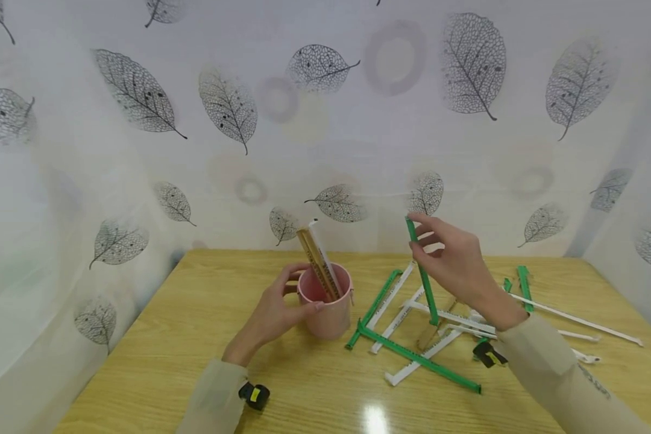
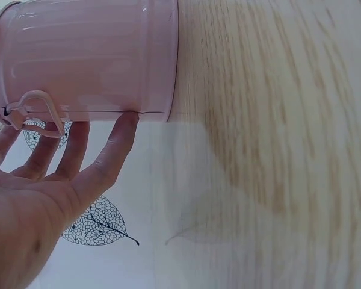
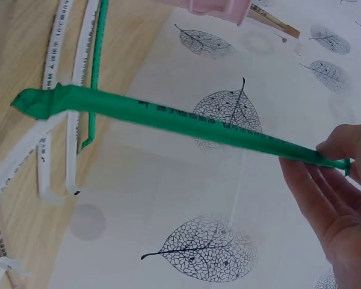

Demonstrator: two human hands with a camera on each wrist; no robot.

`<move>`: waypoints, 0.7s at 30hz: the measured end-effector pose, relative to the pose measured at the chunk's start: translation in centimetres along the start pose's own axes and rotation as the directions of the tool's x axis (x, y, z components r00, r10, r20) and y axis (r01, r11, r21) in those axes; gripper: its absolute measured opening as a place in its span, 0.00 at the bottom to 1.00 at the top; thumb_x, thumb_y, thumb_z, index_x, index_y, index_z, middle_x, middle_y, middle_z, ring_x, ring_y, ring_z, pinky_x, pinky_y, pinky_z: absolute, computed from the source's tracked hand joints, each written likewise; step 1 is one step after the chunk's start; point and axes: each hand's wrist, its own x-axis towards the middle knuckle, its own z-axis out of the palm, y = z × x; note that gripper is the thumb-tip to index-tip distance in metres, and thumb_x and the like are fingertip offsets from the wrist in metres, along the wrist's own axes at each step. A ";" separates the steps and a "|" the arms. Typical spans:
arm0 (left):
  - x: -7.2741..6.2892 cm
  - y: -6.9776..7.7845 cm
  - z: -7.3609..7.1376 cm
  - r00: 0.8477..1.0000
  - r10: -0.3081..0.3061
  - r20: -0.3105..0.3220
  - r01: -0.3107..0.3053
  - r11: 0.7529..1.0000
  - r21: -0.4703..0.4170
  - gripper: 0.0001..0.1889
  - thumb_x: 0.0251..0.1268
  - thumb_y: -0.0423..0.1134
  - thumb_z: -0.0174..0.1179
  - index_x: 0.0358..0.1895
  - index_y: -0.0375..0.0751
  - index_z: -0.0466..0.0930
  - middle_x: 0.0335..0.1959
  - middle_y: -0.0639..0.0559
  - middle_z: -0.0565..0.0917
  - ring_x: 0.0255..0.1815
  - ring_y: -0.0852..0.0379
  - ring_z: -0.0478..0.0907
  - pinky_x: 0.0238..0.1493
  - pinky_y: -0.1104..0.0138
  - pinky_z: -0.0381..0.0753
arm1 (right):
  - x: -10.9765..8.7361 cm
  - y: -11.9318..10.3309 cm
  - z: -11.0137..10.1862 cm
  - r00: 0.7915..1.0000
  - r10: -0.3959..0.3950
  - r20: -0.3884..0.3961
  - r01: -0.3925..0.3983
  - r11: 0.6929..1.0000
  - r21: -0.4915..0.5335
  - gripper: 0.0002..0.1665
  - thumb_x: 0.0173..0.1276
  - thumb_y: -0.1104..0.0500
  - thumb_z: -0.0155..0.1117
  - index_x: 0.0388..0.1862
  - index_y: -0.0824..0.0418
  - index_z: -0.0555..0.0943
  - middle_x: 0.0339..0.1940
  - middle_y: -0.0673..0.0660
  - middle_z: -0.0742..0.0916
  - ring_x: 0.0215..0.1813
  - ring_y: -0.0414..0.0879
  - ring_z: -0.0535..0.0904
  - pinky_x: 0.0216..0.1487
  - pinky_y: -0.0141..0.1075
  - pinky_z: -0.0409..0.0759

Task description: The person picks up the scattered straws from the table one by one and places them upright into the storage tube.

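A small pink metal bucket (image 1: pixel 330 318) stands upright on the table, with a side handle showing in the left wrist view. My left hand (image 1: pixel 273 313) holds it from the left, thumb across the front near the rim and fingers along the far side. Brown paper-wrapped straws (image 1: pixel 316 262) and a white wrapped straw (image 1: pixel 325 256) lean inside it, their tops above the rim. Right of the bucket, my right hand (image 1: pixel 458 259) pinches a green wrapped straw (image 3: pixel 180 123) near its upper end. That straw hangs steeply, its lower end over the scattered straws.
Several white wrapped straws (image 1: pixel 395 325) and green wrapped straws (image 1: pixel 420 357) lie crossed over each other right of the bucket, partly under my right arm. A long white straw (image 1: pixel 580 318) reaches toward the right edge. A leaf-patterned curtain (image 1: pixel 325 150) hangs behind the wooden table (image 1: pixel 206 301).
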 end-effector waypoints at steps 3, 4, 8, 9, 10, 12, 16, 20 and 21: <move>0.0 0.0 0.0 1.000 0.003 0.003 -0.003 1.000 0.001 0.39 0.58 0.50 0.74 0.72 0.66 0.65 0.70 0.47 0.75 0.67 0.39 0.76 0.63 0.45 0.81 | 0.7 0.0 -0.1 0.999 -0.025 -0.022 0.025 1.000 0.018 0.29 0.59 0.76 0.71 0.61 0.65 0.81 0.38 0.61 0.90 0.33 0.51 0.90 0.35 0.17 0.83; 0.0 0.0 0.0 1.000 0.005 0.004 -0.005 1.000 0.002 0.39 0.58 0.50 0.74 0.72 0.66 0.65 0.70 0.47 0.75 0.67 0.39 0.76 0.63 0.45 0.81 | 1.0 -0.1 -0.1 0.999 -0.031 -0.030 0.031 0.999 0.022 0.29 0.58 0.75 0.71 0.60 0.65 0.81 0.38 0.61 0.90 0.33 0.51 0.90 0.35 0.18 0.83; 0.0 -0.1 -0.1 1.000 0.006 0.008 -0.006 1.000 0.002 0.39 0.59 0.51 0.74 0.72 0.66 0.65 0.70 0.47 0.74 0.67 0.39 0.76 0.64 0.45 0.81 | 2.4 -0.7 0.0 0.995 -0.067 -0.069 0.070 0.996 0.054 0.28 0.57 0.75 0.72 0.59 0.66 0.82 0.38 0.61 0.90 0.33 0.51 0.90 0.36 0.18 0.83; 0.0 -0.1 -0.1 1.000 0.005 0.007 -0.005 1.000 0.001 0.39 0.59 0.51 0.74 0.72 0.66 0.65 0.70 0.47 0.74 0.67 0.40 0.76 0.64 0.45 0.81 | 2.8 -1.0 0.0 0.994 -0.075 -0.078 0.080 0.995 0.064 0.28 0.58 0.75 0.72 0.58 0.66 0.82 0.38 0.61 0.90 0.33 0.51 0.90 0.36 0.18 0.83; 0.0 -0.1 -0.1 1.000 0.006 0.007 -0.006 1.000 0.002 0.39 0.59 0.51 0.74 0.72 0.66 0.65 0.70 0.47 0.74 0.67 0.40 0.76 0.64 0.45 0.81 | 3.2 -1.3 0.1 0.993 -0.086 -0.085 0.092 0.993 0.073 0.27 0.58 0.75 0.72 0.58 0.66 0.82 0.38 0.61 0.91 0.33 0.51 0.90 0.36 0.19 0.84; -0.1 -0.1 -0.1 1.000 0.006 0.006 -0.006 1.000 0.005 0.39 0.59 0.51 0.74 0.72 0.66 0.65 0.70 0.47 0.74 0.67 0.40 0.75 0.64 0.45 0.81 | 4.0 -1.7 0.2 0.989 -0.109 -0.101 0.118 0.989 0.088 0.26 0.58 0.75 0.72 0.58 0.66 0.82 0.38 0.61 0.91 0.33 0.52 0.90 0.36 0.23 0.86; 0.0 -0.2 0.0 1.000 0.006 0.007 -0.006 1.000 0.007 0.39 0.59 0.51 0.74 0.73 0.67 0.64 0.70 0.48 0.74 0.67 0.41 0.76 0.64 0.46 0.81 | 5.5 -2.5 0.5 0.979 -0.142 -0.145 0.158 0.982 0.107 0.25 0.59 0.74 0.73 0.57 0.66 0.82 0.38 0.61 0.91 0.34 0.52 0.91 0.37 0.26 0.87; 0.0 -0.1 0.0 1.000 -0.008 0.001 0.008 1.000 0.000 0.39 0.59 0.50 0.74 0.73 0.66 0.65 0.70 0.47 0.75 0.67 0.41 0.76 0.64 0.46 0.81 | 6.5 -3.3 1.2 0.975 -0.116 -0.187 0.152 0.970 0.191 0.26 0.59 0.75 0.73 0.58 0.67 0.81 0.38 0.62 0.91 0.36 0.43 0.90 0.36 0.23 0.85; 0.0 -0.1 0.0 1.000 -0.011 -0.001 0.011 1.000 -0.003 0.39 0.59 0.50 0.74 0.73 0.65 0.65 0.70 0.47 0.75 0.67 0.40 0.76 0.64 0.46 0.81 | 6.6 -3.5 1.3 0.975 -0.107 -0.195 0.150 0.964 0.222 0.27 0.59 0.75 0.73 0.58 0.68 0.81 0.38 0.63 0.91 0.37 0.40 0.90 0.36 0.22 0.85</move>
